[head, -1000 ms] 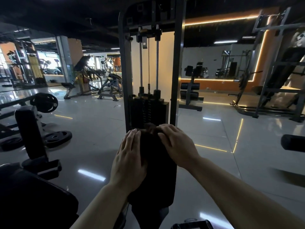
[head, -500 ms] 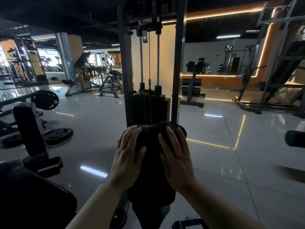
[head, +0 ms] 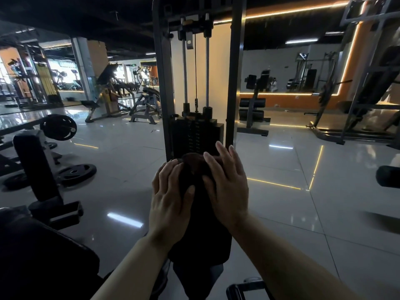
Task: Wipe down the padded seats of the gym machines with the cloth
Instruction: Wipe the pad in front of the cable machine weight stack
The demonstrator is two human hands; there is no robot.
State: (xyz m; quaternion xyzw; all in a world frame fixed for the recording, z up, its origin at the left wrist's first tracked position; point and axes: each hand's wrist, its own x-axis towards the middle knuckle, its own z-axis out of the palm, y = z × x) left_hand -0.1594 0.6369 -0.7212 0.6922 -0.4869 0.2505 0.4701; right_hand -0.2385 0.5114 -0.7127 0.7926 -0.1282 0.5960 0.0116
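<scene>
While both hands, left and right, press flat on the dark cloth at the padded seat's far end, wiping seems underway; next, draw it back.

Dim overall, with a near-black ceiling and heavy shadow over the dark padding at lower left. Warm orange strip lights along the far wall and pale daylight from blown-out windows at left, both mirrored as glare streaks on the glossy floor. Strong wide-angle bending toward the edges; soft, slightly smeared detail in the distance.
</scene>
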